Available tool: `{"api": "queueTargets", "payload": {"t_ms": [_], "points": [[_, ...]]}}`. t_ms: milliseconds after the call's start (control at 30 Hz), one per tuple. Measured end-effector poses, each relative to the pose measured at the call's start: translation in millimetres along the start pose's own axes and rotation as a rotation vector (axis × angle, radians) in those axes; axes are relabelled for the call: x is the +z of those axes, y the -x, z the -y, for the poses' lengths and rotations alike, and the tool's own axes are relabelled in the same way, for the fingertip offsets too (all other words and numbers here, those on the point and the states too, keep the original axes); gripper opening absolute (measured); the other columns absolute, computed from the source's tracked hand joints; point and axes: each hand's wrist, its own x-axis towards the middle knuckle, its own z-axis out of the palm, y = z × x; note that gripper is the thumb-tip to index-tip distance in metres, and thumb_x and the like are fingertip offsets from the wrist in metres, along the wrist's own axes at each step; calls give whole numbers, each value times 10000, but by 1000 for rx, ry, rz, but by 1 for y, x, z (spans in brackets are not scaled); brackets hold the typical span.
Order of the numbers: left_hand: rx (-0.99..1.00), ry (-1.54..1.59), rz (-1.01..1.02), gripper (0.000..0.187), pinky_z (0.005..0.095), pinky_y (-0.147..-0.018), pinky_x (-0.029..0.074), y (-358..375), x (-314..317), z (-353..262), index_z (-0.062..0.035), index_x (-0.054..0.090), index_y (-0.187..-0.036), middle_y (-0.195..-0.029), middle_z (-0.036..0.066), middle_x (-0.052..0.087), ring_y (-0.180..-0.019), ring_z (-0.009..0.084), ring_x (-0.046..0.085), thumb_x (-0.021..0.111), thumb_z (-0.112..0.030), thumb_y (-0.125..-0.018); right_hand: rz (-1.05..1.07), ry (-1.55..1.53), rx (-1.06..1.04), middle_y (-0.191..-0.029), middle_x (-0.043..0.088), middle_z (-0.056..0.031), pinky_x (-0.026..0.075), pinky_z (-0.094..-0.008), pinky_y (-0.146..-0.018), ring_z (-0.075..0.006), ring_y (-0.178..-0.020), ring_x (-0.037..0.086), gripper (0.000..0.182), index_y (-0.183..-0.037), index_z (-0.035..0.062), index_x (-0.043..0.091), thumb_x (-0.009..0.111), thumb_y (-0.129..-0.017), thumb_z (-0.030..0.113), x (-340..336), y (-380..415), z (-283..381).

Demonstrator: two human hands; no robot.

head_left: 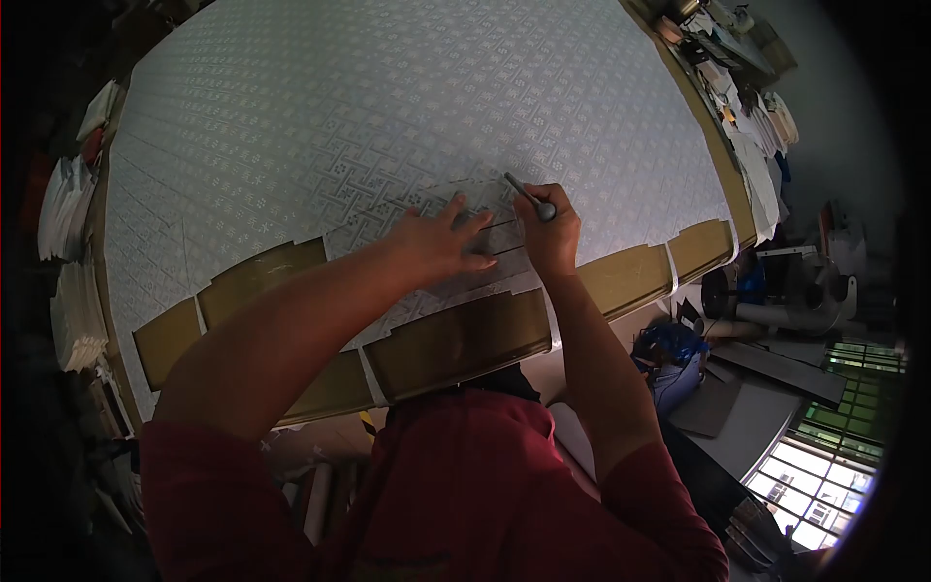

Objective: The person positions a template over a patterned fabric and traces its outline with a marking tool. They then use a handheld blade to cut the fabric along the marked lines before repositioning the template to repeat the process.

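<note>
The right hand [551,238] is closed around a slim grey tool [524,189], just above the near part of the patterned sheet [436,97] spread over the counter [630,276]. The tool's long axis runs on a slant: its thin end points away from the person and off to their left, while the rounded end comes back toward the person and to their right, by the thumb and first finger. I can't make out from here whether the thin end touches the sheet.

The left hand [441,242] grips nothing; it lies on the sheet beside the tool, fingers spread, fingertips toward the right hand. Between the two hands a pair of dark lines shows on the sheet, running roughly sideways.

The sheet's near edge goes in steps, with the counter's brown border showing in front of it, and pale strips [369,376] hang down over that border. Paper stacks [68,209] stand past the counter's left side, and a barred window [815,490] glows low on the right.
</note>
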Motion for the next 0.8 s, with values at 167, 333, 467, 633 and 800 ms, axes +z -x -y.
{"api": "queueTargets", "payload": {"t_ms": [167, 333, 467, 633, 800], "points": [[134, -163, -98, 495, 718, -1107, 410, 12, -4, 1, -504, 440, -1538, -1751, 83, 179, -1585, 408, 237, 487, -362, -1067, 179, -136, 8, -854, 731, -57, 521, -279, -712, -82, -782, 620, 122, -999, 29, 739, 796, -911, 91, -22, -38, -27], [142, -188, -98, 600, 694, -1050, 506, 15, -15, -5, -453, 431, -1532, -1729, 110, 184, -1560, 471, 252, 527, -145, -1027, 710, -30, -125, -885, 733, -37, 533, -282, -775, -120, -827, 650, 102, -976, 7, 736, 775, -882, 4, -54, -113, 7], [132, -114, -110, 608, 696, -1040, 511, 11, -7, 0, -458, 409, -1542, -1725, 119, 187, -1549, 481, 274, 530, -162, -1025, 1088, 35, -155, -886, 721, -30, 536, -274, -789, -111, -872, 672, 135, -956, 13, 711, 787, -857, -36, -48, -163, 23], [146, -204, -82, 631, 705, -1045, 505, 13, -14, -3, -473, 366, -1560, -1724, 125, 186, -1544, 485, 281, 529, -176, -1029, 1156, -40, -227, -879, 734, -53, 537, -305, -782, -132, -846, 662, 116, -971, 9, 726, 777, -867, 13, -32, -169, 9], [115, -194, -45, 647, 706, -1072, 489, 10, -15, -4, -481, 335, -1573, -1730, 125, 162, -1557, 485, 245, 517, -172, -1035, 1236, -223, -33, -842, 703, -21, 506, -275, -685, -95, -766, 627, 102, -992, 26, 715, 773, -910, 36, -13, -160, -6]]}}
